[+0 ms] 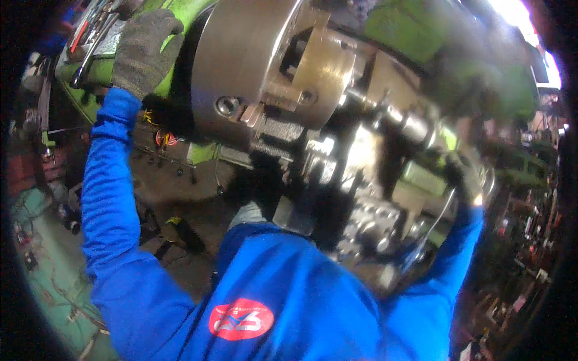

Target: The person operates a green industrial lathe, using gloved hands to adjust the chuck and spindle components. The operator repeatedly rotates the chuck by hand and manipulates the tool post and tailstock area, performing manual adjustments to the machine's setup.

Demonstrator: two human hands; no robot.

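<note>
My left hand (pixel 146 53), in a dark grey knit glove, rests on the green lathe headstock (pixel 188 18) at the upper left, its thumb apart from the fingers and nothing visible between them. A metal wrench-like tool (pixel 96 51) lies beside it. To its right is the big steel lathe chuck (pixel 232 66), whose jaws surround a brass-coloured block (pixel 325 69). My right hand (pixel 465 174), gloved and blurred, reaches to the tailstock end beside a shiny steel spindle (pixel 415 129). Its fingers are smeared, so what they touch cannot be told.
Below the chuck, the lathe carriage (pixel 370 222) with its metal fittings stands close to my body. Red-handled tools (pixel 79 35) lie on the headstock top. A green floor area (pixel 60 283) spreads at lower left; cluttered metal parts (pixel 518 265) fill the right side.
</note>
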